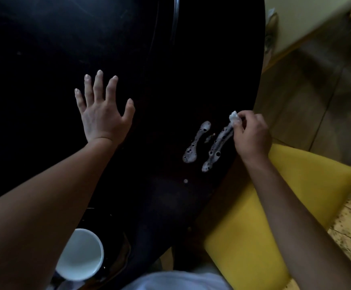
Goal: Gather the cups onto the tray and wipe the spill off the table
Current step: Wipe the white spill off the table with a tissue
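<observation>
Two foamy whitish streaks of spill (196, 143) lie on the dark table (44, 49), near its right edge. My right hand (251, 137) pinches a small white tissue (233, 117) at the upper end of the right-hand streak. My left hand (103, 114) rests flat on the table with its fingers spread, well to the left of the spill, holding nothing. A white cup (80, 255) stands at the bottom left, partly hidden under my left forearm, on a dark surface that may be the tray; I cannot tell for sure.
A yellow chair seat (275, 206) sits close against the table's right edge. Tiled floor (316, 91) lies beyond it. A small drop (185, 181) of spill sits below the streaks. Pale fabric (176, 281) shows at the bottom.
</observation>
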`<state>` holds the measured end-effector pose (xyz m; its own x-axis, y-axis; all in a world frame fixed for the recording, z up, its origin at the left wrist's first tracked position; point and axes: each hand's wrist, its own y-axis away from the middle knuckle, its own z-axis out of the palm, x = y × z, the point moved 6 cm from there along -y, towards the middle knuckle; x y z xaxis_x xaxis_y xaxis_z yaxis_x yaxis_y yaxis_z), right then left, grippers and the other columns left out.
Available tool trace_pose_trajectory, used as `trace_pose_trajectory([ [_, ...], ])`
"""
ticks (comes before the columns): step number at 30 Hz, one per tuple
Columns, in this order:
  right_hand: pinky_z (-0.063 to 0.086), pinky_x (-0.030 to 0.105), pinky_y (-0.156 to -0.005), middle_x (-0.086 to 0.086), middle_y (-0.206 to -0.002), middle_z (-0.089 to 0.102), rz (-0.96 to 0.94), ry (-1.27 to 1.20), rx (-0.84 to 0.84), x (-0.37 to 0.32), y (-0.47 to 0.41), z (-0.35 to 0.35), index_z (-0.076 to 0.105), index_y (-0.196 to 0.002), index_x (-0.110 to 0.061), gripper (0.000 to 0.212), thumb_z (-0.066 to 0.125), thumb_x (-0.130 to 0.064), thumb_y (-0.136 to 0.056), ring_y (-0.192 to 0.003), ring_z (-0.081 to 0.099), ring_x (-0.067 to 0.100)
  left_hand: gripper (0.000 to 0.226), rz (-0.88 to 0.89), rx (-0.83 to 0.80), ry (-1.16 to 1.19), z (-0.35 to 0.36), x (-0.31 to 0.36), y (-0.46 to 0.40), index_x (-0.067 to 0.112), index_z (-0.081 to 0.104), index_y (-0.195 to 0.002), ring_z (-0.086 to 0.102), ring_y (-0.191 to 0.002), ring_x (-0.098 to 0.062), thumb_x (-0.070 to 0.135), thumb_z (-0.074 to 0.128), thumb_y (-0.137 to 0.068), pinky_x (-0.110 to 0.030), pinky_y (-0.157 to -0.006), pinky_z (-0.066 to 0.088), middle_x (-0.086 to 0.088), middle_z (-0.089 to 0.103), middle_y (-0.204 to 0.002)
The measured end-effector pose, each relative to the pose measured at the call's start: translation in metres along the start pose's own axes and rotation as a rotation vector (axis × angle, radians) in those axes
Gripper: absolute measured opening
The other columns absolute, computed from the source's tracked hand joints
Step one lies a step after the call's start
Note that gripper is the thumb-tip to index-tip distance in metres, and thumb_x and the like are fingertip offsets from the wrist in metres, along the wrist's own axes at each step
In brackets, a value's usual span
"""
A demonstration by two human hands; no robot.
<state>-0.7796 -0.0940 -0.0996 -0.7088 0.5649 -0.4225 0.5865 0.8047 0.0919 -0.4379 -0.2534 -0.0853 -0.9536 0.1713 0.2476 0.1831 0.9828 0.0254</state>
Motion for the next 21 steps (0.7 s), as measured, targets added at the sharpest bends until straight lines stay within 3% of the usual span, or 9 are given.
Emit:
trace_pose_trajectory([
  [5, 0.032, 0.026, -0.065, 0.012, -0.103, 0.063, 0.028, -0.027, 0.01, -0.028, 0.036, 0.016, 0.068, -0.111, -0.011, 0.019, 0.059, -0.022, -0.099, -0.08, 0.051, 0.019, 0.069, 0.0, -0.015, 0.0, -0.001, -0.002, 0.002, 0.023, 0.031, -0.159, 0.001, -0.159, -0.03, 0.055, 0.039, -0.098, -0.055, -0.126, -0.002, -0.006, 0.013, -0.172],
  [9, 0.04, 0.03, -0.066, 0.011, -0.099, 0.063, -0.151, -0.037, -0.075, -0.077, 0.068, 0.04, 0.07, -0.111, -0.008, 0.021, 0.06, -0.021, -0.098, -0.088, 0.06, 0.028, 0.068, 0.01, -0.012, 0.006, -0.003, -0.006, 0.007, 0.023, 0.033, -0.158, 0.002, -0.159, -0.03, 0.054, 0.04, -0.098, -0.055, -0.126, -0.001, -0.006, 0.015, -0.171],
  [13, 0.051, 0.036, -0.065, 0.006, -0.095, 0.064, -0.278, -0.022, -0.129, -0.098, 0.088, 0.047, 0.07, -0.108, -0.012, 0.017, 0.062, -0.023, -0.097, -0.087, 0.062, 0.023, 0.069, 0.018, -0.011, 0.01, -0.005, -0.012, 0.013, 0.023, 0.035, -0.157, 0.003, -0.159, -0.029, 0.055, 0.039, -0.096, -0.056, -0.126, 0.0, -0.006, 0.016, -0.171],
  [21, 0.037, 0.026, -0.068, 0.008, -0.101, 0.065, -0.082, -0.118, 0.012, -0.041, 0.01, 0.001, 0.068, -0.11, -0.018, 0.018, 0.063, -0.028, -0.096, -0.087, 0.061, 0.024, 0.07, 0.03, -0.014, 0.01, -0.006, -0.019, 0.018, 0.024, 0.035, -0.157, 0.004, -0.159, -0.03, 0.057, 0.037, -0.096, -0.056, -0.126, 0.0, -0.006, 0.017, -0.171],
])
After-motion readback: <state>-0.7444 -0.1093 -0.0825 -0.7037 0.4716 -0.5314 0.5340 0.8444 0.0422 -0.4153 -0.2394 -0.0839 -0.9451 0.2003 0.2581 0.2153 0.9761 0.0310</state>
